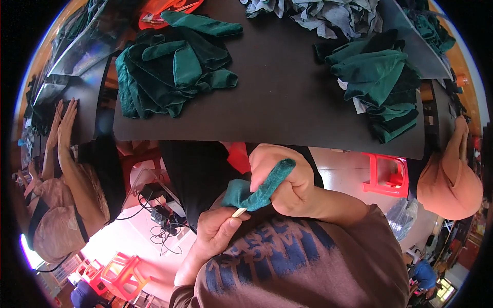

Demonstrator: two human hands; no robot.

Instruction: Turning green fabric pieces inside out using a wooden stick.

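In front of my chest, above my lap, my left hand (218, 230) pinches a pale thin stick (239, 212). Its upper end runs into a small teal-green velvet piece (262, 194), narrow and tube-like. My right hand (290, 179) is closed around that velvet, with the rounded end sticking out past the fingers. How far the stick reaches inside the cloth is hidden. On the dark table beyond my hands lie one heap of green velvet pieces (159, 77) at the left and another green velvet heap (377, 77) at the right.
The dark table (272, 102) ends just beyond my hands. Grey cloth pieces (334, 15) lie at its far side, beside a red tray (154, 15) with small items. Clear panels flank the table. Co-workers (72, 190) sit left and right. Red stools (126, 274) and cables stand behind.
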